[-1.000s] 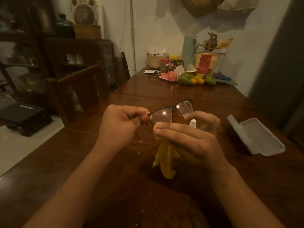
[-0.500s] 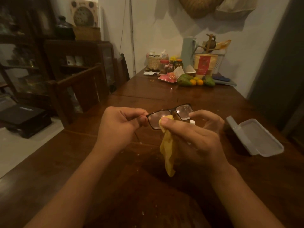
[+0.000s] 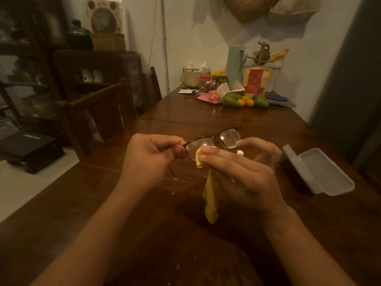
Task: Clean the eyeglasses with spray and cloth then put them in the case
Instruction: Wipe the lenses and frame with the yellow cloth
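Black-framed eyeglasses (image 3: 228,137) hang in the air above the wooden table (image 3: 206,118). My left hand (image 3: 150,159) pinches them at the left end of the frame. My right hand (image 3: 243,174) presses a yellow cloth (image 3: 211,195) against the left lens with its fingertips. The rest of the cloth hangs down below the hand. A small white spray bottle top (image 3: 239,152) pokes up inside my right hand. A pale grey glasses case (image 3: 321,174) lies open on the table to the right.
Fruit (image 3: 243,101), a pink dish (image 3: 210,98), jars, a woven basket (image 3: 191,78) and a tall jug (image 3: 235,65) crowd the table's far end. Wooden chairs (image 3: 99,118) stand along the left side. Small drops mark the table near me.
The cloth has gone from hanging below the glasses up onto the left lens, and my right hand's fingertips now press it there. The left hand's grip is unchanged.
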{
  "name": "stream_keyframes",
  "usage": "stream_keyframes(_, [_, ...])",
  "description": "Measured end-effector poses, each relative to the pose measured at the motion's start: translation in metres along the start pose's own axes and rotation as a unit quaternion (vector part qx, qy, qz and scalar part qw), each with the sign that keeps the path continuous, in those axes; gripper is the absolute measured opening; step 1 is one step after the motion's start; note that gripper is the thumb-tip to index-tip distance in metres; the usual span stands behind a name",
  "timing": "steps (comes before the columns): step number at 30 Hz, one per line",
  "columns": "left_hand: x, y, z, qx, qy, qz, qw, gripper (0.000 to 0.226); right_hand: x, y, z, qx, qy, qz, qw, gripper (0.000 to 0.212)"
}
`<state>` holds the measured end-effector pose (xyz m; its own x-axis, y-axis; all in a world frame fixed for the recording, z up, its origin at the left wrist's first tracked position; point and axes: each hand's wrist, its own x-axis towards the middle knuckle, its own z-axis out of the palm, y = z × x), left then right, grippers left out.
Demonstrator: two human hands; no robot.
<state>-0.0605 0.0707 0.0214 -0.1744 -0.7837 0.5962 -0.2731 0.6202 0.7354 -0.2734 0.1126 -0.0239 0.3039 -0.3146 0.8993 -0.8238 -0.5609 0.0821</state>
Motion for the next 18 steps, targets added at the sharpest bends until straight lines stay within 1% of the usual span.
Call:
stream_keyframes(2, [0.0, 0.001, 0.0, 0.001, -0.001, -0.001, 1.0, 0.021, 0.0, -0.002, 0.003, 0.003, -0.005, 0.006, 1.0, 0.032])
stream_keyframes(6, [-0.001, 0.003, -0.003, -0.003, -0.001, -0.003, 1.0, 0.024, 0.0, -0.008, 0.008, 0.029, -0.05, 0.008, 0.998, 0.03])
stream_keyframes(10, [-0.001, 0.005, -0.001, -0.003, 0.009, -0.018, 1.0, 0.018, 0.003, -0.002, -0.004, -0.004, -0.015, -0.011, 1.0, 0.022])
stream_keyframes(14, [0.0, 0.004, -0.001, -0.005, 0.008, -0.019, 1.0, 0.017, 0.002, -0.002, -0.005, -0.021, -0.013, 0.001, 1.0, 0.022])
stream_keyframes(18, [-0.001, 0.003, -0.002, -0.001, 0.002, -0.001, 1.0, 0.028, 0.004, -0.012, 0.002, -0.011, -0.014, -0.03, 0.999, 0.025])
